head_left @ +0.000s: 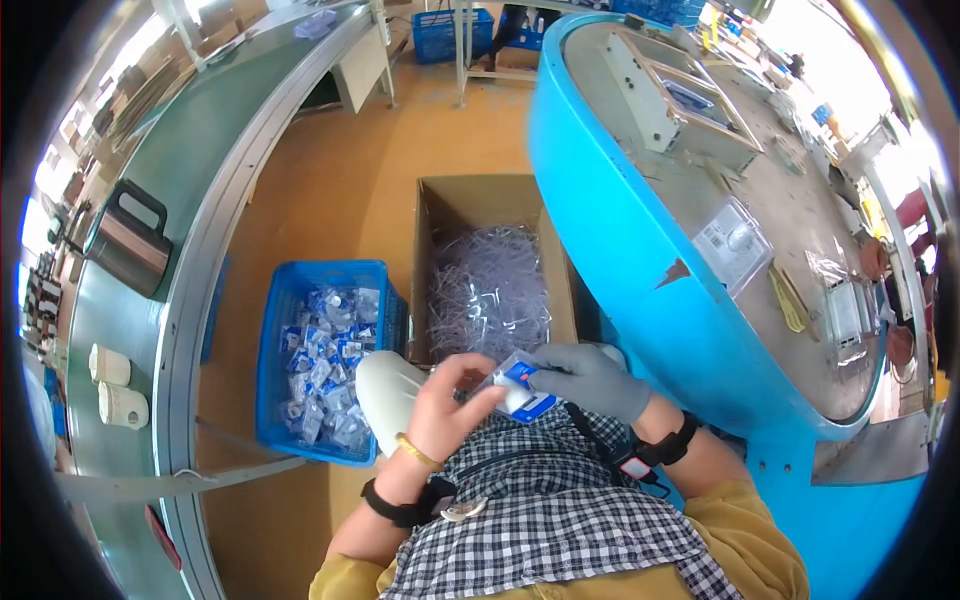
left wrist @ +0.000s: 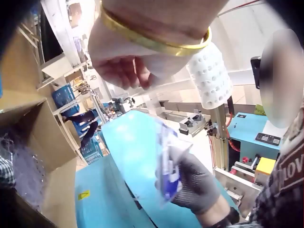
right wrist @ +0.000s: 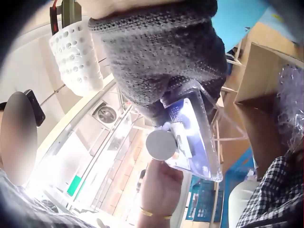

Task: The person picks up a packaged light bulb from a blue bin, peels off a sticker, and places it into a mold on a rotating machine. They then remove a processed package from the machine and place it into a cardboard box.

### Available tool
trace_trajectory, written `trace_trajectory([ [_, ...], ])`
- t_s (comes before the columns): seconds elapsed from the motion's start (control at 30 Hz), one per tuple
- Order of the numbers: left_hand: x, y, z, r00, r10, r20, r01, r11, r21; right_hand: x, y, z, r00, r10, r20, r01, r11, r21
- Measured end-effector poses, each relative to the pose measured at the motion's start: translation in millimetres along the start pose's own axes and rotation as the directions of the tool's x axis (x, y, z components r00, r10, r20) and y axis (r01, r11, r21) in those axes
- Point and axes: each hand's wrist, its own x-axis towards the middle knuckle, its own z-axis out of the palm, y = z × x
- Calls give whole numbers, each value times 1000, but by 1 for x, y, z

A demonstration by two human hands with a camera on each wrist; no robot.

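My right hand, in a grey knitted glove, grips a clear plastic blister pack with a blue printed card, held above my lap. A white round-ended piece stands out at the front of the pack in the right wrist view. My bare left hand, with a yellow bangle, is just left of the pack, its thumb and fingers bent loosely apart. In the left wrist view its fingers curl loosely, with a gap between them and the pack.
A cardboard box of clear plastic pieces stands ahead, beside a blue crate full of small blue-and-white packs. To the right curves a blue-rimmed table bearing another clear pack. A green conveyor holds a kettle and cups.
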Motion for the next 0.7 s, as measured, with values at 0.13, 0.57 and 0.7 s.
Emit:
trace_trajectory([
  [0.13,2,-13,10,993,-121,-9,121,991,56,14,13,15,980,-126,-155,86,967,-240],
  [0.57,-35,-35,-50,962,-72,-265,98,992,84,77,106,-4,872,32,-489,-261,875,-408],
  [0.7,-68,-72,-115,878,-130,-461,207,971,120,95,139,-10,889,116,-442,-233,947,-221],
])
